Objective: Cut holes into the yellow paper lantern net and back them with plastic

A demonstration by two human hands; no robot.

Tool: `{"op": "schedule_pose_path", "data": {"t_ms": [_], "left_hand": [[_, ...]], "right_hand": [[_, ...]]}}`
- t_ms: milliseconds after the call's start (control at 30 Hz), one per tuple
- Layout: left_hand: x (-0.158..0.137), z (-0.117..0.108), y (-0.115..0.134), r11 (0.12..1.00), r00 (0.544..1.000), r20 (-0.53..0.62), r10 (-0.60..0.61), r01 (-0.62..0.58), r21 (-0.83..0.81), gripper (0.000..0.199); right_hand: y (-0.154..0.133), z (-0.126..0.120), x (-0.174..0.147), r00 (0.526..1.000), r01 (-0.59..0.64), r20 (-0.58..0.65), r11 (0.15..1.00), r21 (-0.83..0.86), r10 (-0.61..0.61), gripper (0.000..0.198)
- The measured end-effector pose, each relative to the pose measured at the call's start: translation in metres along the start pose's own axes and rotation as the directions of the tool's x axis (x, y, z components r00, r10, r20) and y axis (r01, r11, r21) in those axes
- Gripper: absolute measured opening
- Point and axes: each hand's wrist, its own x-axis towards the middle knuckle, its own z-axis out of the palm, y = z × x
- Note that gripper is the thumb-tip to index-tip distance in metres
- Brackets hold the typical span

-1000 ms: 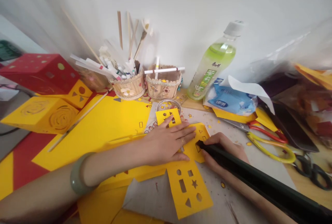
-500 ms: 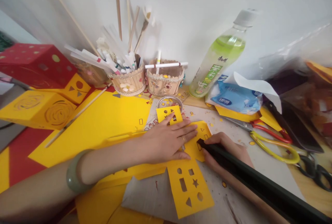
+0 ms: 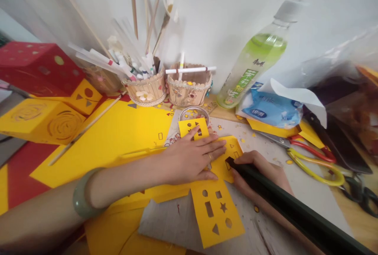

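At the table's middle, your left hand [image 3: 189,160] presses flat, fingers spread, on the yellow card [image 3: 215,207], while just right your right hand [image 3: 260,170] clamps a dark cutter [image 3: 283,203], tip touching the card.

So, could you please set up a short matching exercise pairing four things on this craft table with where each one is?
Things:
1. left hand
2. right hand
3. drink bottle
4. scissors

Places:
A. standing against the wall, beside the blue tissue pack
B. pressed flat on the yellow card
C. lying on the table to the right of the hands
D. gripping a long dark tool whose tip meets the card

Pairs: 1-B, 2-D, 3-A, 4-C
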Motion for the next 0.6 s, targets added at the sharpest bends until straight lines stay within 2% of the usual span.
{"op": "schedule_pose_path", "data": {"t_ms": [167,600], "left_hand": [[-0.0001,-0.0027,0.0009,1.0,0.999,0.031,-0.006,0.006,0.002,0.062],[-0.0014,0.0009,-0.0013,1.0,1.0,-0.015,0.003,-0.003,0.008,0.061]], "right_hand": [[0.0024,0.0,-0.0008,0.998,0.05,0.03,0.999,0.004,-0.05,0.006],[0.0019,-0.0048,0.001,0.989,0.132,0.069,0.991,-0.007,-0.131,0.014]]}}
